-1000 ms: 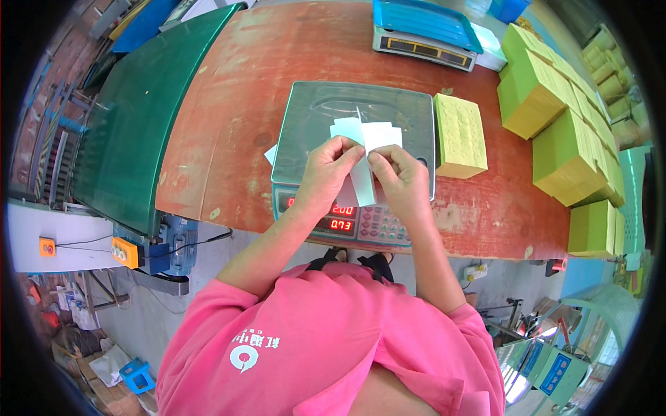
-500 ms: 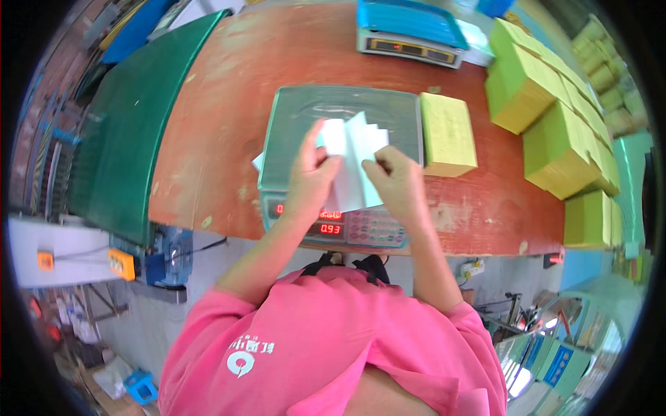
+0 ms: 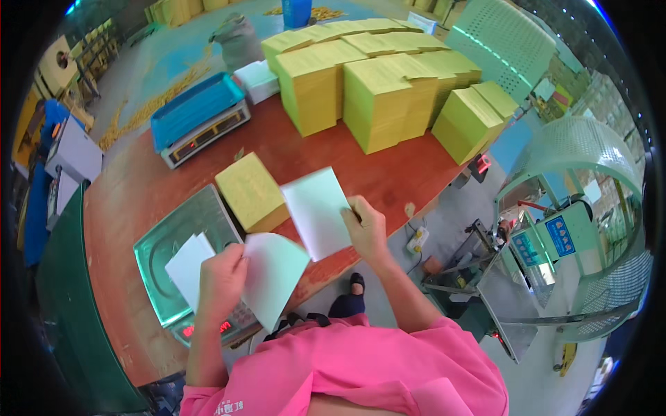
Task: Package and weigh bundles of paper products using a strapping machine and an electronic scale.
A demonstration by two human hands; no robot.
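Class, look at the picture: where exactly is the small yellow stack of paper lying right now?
In the head view, the small yellow stack lies on the table, between the scale on its left and the white sheet in the right hand.

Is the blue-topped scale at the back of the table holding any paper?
No, the blue-topped weighing scale has a bare top, while the yellow paper stacks stand beside it on the reddish-brown wooden table.
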